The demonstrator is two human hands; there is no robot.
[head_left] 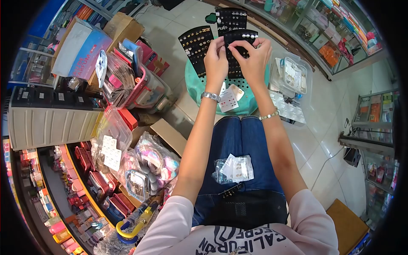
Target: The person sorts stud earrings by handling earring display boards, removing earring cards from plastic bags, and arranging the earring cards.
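Note:
My left hand (216,61) is closed at the left edge of a black earring display board (236,68), fingers behind and thumb in front. Thumb and index finger of my right hand (253,57) pinch together close to the board's face; whatever they hold is too small to make out. Pale round studs line the top of this board. Two more black display boards with rows of earrings stand behind it, one at the left (196,46) and one at the back (231,19). White earring cards (228,101) lie on the green stool (199,91) below my hands.
Small plastic packets with cards (238,168) rest on my lap. At right, a clear plastic container (293,74) holds white cards. A pink basket (142,85) full of goods, boxes and bagged items crowd the left. Glass display cases (323,29) stand at the upper right.

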